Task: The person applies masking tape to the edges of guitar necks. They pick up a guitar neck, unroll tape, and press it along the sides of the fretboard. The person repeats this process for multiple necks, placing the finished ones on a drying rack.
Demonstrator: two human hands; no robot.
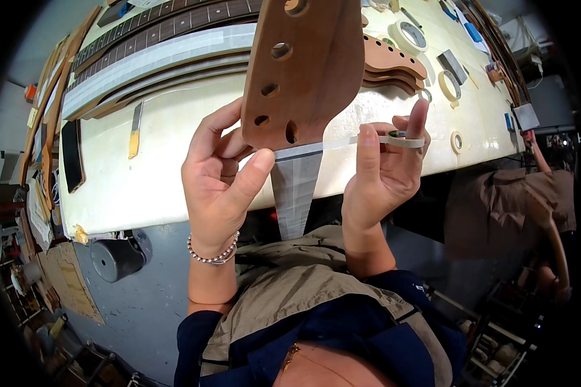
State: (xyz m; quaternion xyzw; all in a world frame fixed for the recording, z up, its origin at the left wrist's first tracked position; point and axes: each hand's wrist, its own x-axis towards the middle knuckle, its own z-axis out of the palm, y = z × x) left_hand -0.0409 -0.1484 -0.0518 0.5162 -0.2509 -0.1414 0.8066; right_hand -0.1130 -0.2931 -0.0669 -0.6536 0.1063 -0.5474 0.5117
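A brown wooden guitar neck is in front of me, its headstock [310,71] with several round tuner holes pointing away. Pale tape covers the neck's fingerboard [295,190], which runs toward my apron. My left hand [216,171] grips the headstock's lower left corner, its thumb pressing the end of a tape strip [337,144] where headstock and fingerboard meet. That strip stretches across to my right hand [384,180], which holds a narrow roll of masking tape [412,142] between thumb and fingers. A small green item shows by the roll; its kind is unclear.
Fretted necks [168,27] lie at the back left of the white table, and stacked headstocks [395,64] behind the right hand. A yellow-handled knife [135,135] lies left. Tape rolls [450,87] and a grey block [454,66] sit right. Another person's brown apron [497,213] shows far right.
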